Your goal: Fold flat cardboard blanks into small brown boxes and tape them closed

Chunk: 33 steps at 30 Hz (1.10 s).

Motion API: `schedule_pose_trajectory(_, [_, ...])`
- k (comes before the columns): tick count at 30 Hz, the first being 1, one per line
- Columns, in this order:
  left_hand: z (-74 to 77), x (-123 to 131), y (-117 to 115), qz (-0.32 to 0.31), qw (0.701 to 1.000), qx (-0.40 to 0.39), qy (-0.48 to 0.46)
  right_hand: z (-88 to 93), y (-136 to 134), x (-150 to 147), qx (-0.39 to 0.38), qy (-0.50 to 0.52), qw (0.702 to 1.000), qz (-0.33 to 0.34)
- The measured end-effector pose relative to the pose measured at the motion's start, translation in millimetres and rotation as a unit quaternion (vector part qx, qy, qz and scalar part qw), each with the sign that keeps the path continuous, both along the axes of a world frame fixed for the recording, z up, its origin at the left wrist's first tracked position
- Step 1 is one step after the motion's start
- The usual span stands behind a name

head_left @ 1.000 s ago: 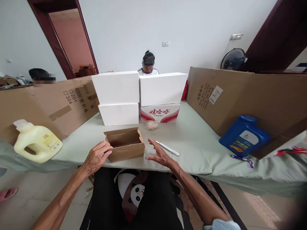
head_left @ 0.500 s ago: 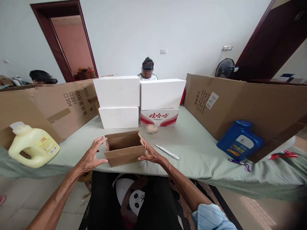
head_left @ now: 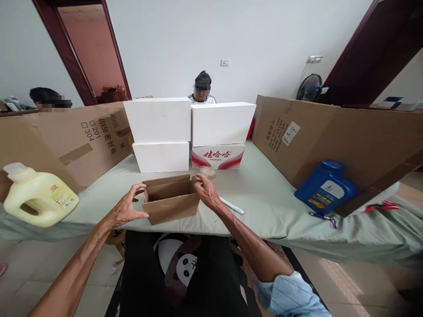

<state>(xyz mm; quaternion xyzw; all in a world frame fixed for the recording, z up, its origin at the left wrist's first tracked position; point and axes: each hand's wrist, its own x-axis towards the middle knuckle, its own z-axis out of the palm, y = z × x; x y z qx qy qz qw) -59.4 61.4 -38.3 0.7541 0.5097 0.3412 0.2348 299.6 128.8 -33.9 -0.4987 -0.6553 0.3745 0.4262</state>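
A small open brown cardboard box point(head_left: 170, 203) sits near the front edge of a table covered in pale green cloth point(head_left: 264, 193). My left hand point(head_left: 127, 208) grips the box's left end, thumb at the front and fingers curled over the rim. Over on the right end, my right hand point(head_left: 205, 191) holds the upper back corner, fingers closed on a flap. A white-handled knife point(head_left: 233, 206) lies on the cloth just right of my right hand, partly hidden by it. A small crumpled clear wrapper point(head_left: 207, 171) rests behind the box.
White boxes point(head_left: 158, 119) and a red-printed carton point(head_left: 218, 156) are stacked at the back. Large cardboard sheets point(head_left: 346, 136) stand along both sides. A yellow detergent jug point(head_left: 39, 196) lies left, a blue jug point(head_left: 325, 187) and a purple razor point(head_left: 322, 216) right. Two people sit beyond.
My right hand went from open beside the box to its right side, then up to the back corner. My left hand stayed at the left end.
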Motion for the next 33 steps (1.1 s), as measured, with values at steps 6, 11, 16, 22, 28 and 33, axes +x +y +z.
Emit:
schedule_pose_trajectory(6, [-12.9, 0, 3, -0.002, 1.0, 0.004, 0.0, -18.6, -4, 29, -0.024, 0.089, 0.991, 0.101])
schedule_pose_trajectory(11, [-23.7, 6, 7, 0.001, 0.999, 0.021, -0.04, -41.2, -3, 50, -0.073, 0.121, 0.96, 0.241])
schedule_pose_trajectory(16, [-17.2, 17, 1, 0.007, 0.996, 0.009, -0.092, -57.7, -7, 44, -0.079, 0.121, 0.946, 0.289])
schedule_pose_trajectory(22, [-9.3, 20, -9, 0.063, 0.959, -0.115, -0.253, -60.8, -38, 67, -0.064, 0.101, 0.95, 0.288])
schedule_pose_trajectory(28, [-22.5, 29, -16, 0.082, 0.863, -0.344, -0.36, -44.3, -77, 73, 0.085, -0.021, 0.976, 0.201])
schedule_pose_trajectory(33, [-35.8, 39, -27, 0.152, 0.901, -0.31, -0.263, -19.4, -84, 44, 0.133, -0.054, 0.983, 0.115])
